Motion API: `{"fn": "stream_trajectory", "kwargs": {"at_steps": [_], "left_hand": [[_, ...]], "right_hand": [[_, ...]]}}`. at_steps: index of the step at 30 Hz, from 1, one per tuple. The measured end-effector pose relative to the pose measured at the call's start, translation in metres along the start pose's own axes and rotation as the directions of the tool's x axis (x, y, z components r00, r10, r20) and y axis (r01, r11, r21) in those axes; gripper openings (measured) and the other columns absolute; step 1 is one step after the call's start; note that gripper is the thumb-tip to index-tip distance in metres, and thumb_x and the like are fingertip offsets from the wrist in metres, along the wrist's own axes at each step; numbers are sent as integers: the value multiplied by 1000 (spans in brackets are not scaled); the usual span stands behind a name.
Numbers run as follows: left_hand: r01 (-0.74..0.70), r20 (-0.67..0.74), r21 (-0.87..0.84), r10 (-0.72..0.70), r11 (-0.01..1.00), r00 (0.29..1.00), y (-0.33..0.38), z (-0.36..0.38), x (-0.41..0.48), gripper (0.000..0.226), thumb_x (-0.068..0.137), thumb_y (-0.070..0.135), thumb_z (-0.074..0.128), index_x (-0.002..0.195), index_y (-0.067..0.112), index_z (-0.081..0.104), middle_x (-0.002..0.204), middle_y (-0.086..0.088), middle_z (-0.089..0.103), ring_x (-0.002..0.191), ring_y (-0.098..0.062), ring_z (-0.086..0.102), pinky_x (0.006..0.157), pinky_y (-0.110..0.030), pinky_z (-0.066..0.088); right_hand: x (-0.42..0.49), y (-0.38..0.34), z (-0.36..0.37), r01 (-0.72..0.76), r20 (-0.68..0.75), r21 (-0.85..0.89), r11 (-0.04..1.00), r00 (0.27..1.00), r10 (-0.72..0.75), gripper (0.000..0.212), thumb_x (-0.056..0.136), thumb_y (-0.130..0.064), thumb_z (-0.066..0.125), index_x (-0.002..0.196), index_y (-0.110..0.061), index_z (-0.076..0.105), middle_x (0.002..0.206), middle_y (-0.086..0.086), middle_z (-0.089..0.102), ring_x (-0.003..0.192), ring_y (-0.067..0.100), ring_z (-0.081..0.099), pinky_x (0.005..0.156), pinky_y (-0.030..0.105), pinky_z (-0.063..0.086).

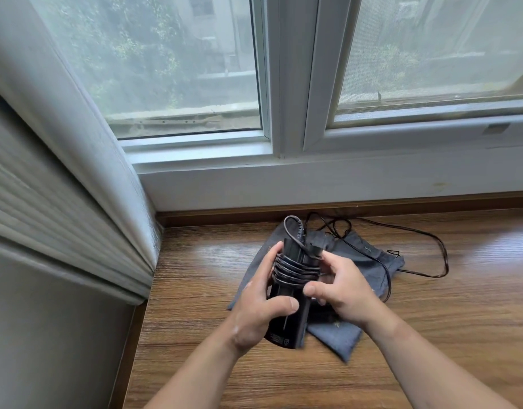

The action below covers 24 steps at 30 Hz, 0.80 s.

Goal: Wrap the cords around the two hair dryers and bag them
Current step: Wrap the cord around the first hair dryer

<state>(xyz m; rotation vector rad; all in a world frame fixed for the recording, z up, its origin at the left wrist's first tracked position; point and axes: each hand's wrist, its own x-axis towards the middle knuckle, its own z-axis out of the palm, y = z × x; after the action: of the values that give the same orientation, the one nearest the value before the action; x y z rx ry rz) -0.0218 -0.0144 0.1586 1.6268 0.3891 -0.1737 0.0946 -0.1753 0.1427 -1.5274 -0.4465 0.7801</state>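
Black cord (295, 270), free end pinched by curled fingers (332, 261) of right hand (343, 290), thumb and forefinger closed on it just beside the coils. Plug (314, 250) at the fingertips. Several tight turns lying round upper body of hair dryer (287, 320), with one short loop standing above its top.

Left hand (260, 311) wrapped round the dryer, thumb across the front, remaining fingers curled behind at the coils. Dryer held roughly upright, off the worktop, over the bag.

Grey cloth bag (337, 335), crumpled and flat on wooden worktop (446, 335), directly beneath both hands. Mouth not visibly open. One bag or two overlapping: cannot tell.

Loose cord (431, 240), thin and black, trailing unwound across the worktop behind and right of the bag, near end lost under the right wrist. Dark shape beneath right hand, mostly hidden; possibly the second dryer, not certain.

Window (180, 69) behind, along the far edge of the worktop.

Progress, as judged: first winding all but finished, only the tail end to secure. Second cord not yet wound, and nothing bagged. Remaining: fasten the end, wind the second cord, open the bag, put both dryers in.
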Motion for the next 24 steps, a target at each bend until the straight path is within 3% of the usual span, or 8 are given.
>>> {"fn": "stream_trajectory", "kwargs": {"at_steps": [3,5,7,11,15,18,21,24], "left_hand": [[34,-10,8,-34,999,999,2,5,0,105,68,30,73,160,44,25,144,-1,63,132,-18,61,115,-50,46],[24,-83,91,-16,996,996,4,6,1,98,70,36,78,155,52,32,138,3,65,124,-11,65,110,-46,52],[10,-130,143,9,990,991,3,6,4,92,72,35,84,152,49,40,129,8,71,118,-8,67,106,-43,55],[-13,-96,132,26,991,995,4,1,5,79,81,22,86,148,40,48,126,8,74,121,-14,68,106,-40,55],[-5,-18,-65,4,998,1000,10,-9,2,61,87,2,80,140,25,60,124,-9,75,120,-26,69,103,-43,57],[-18,8,-137,19,990,1000,10,-9,2,58,86,2,79,138,21,62,126,-14,73,122,-31,68,106,-47,55],[-56,-112,-17,53,998,992,10,-8,7,73,86,10,83,148,32,51,129,1,73,121,-17,69,107,-42,55],[-70,-183,360,144,930,972,9,-1,8,118,67,46,90,161,43,19,143,16,57,129,-2,56,111,-31,49]], "right_hand": [[-4,1,2,30,-72,12,999,997,-29,80,48,-63,93,108,-16,69,87,-2,79,70,4,70,60,18,53],[-4,5,1,30,-144,-42,999,989,-36,71,51,-52,94,109,-18,70,99,0,80,91,11,76,81,32,62],[-4,7,3,12,-196,-84,996,980,-28,63,52,-45,92,107,-21,71,102,-2,80,98,14,77,93,45,60],[-5,6,0,19,-191,-202,979,980,-59,57,60,-48,89,111,-31,70,104,-9,80,99,9,76,94,44,59],[-6,0,-16,21,-60,-220,975,998,-35,70,67,-45,86,130,-27,62,112,-5,78,107,12,73,96,41,58],[-6,-2,-16,36,-28,-175,984,999,-41,59,66,-41,88,118,-24,67,109,0,79,103,18,75,92,42,59],[-6,0,-7,26,-169,-140,990,984,-49,53,67,-31,94,113,-22,70,104,-2,80,98,14,76,90,40,62],[-6,-1,7,-40,-366,-121,992,931,-7,51,64,-25,96,108,-21,70,94,-8,81,87,6,77,84,34,62]]}}
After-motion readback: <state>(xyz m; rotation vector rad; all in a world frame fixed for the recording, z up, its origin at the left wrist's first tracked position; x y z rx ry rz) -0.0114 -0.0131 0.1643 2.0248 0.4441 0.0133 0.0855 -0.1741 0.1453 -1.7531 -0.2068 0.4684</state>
